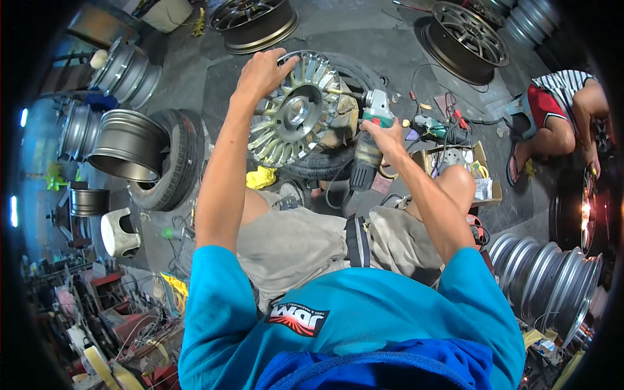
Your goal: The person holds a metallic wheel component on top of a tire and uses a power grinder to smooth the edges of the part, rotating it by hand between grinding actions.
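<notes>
Alloy wheel (296, 110) sits dead centre ahead of me, propped face-up and tilted on a black tyre (325, 162), its many silver spokes fanning out from the hub. My left hand (262, 73) is up at the wheel's eleven o'clock, fingers curled over the rim and gripping it, thumb out toward twelve. My right hand (383, 135) is at the wheel's three o'clock, wrapped tight around the body of a green and grey power tool (372, 127); its head lies right against the wheel's right edge, though I cannot tell whether the tip is touching the metal. The tool's dark lower body hangs down toward my knee.

At nine o'clock from the wheel, a dark grey rim (127, 144) rests inside another tyre (174, 159). At twelve o'clock, a bronze wheel (255, 23) lies on the floor, and at two o'clock a dark multi-spoke wheel (465, 39). Just past my right hand at three o'clock, a cardboard box (455, 166) holds bits and pieces. Further out that way, another person (559, 114) in a striped top crouches on the floor. At five o'clock, a row of silver rims (552, 283) stands stacked by my right shoulder.
</notes>
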A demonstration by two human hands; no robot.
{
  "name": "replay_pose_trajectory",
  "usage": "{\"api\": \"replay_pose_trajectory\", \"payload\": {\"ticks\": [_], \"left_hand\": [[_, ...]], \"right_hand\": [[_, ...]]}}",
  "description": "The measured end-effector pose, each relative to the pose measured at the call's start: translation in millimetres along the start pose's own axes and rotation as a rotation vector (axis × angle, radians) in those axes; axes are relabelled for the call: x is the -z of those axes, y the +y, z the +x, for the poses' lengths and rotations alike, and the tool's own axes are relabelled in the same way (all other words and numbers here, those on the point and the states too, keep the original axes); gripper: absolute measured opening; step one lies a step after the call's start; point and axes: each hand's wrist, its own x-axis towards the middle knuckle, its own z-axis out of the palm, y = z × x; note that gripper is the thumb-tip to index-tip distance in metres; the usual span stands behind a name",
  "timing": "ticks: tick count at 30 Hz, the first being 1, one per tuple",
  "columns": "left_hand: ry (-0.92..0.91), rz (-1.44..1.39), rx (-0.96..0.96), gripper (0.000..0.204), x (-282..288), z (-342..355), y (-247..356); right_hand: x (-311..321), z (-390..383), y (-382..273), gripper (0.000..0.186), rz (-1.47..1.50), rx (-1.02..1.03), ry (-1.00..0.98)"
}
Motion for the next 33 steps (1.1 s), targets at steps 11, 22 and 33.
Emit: {"api": "replay_pose_trajectory", "payload": {"ticks": [11, 22, 33], "left_hand": [[-0.002, -0.049, 0.017, 0.053, -7, 5, -17], [0.048, -0.029, 0.029, 0.05, -9, 7, -32], [0.103, -0.035, 0.013, 0.049, -13, 9, -41]], "right_hand": [[3, -12, 11, 0.028, 0.335, -0.064, -0.09], [-8, -10, 23, 0.03, 0.475, -0.294, -0.127], [-10, -7, 10, 0.027, 0.281, -0.114, -0.12]]}}
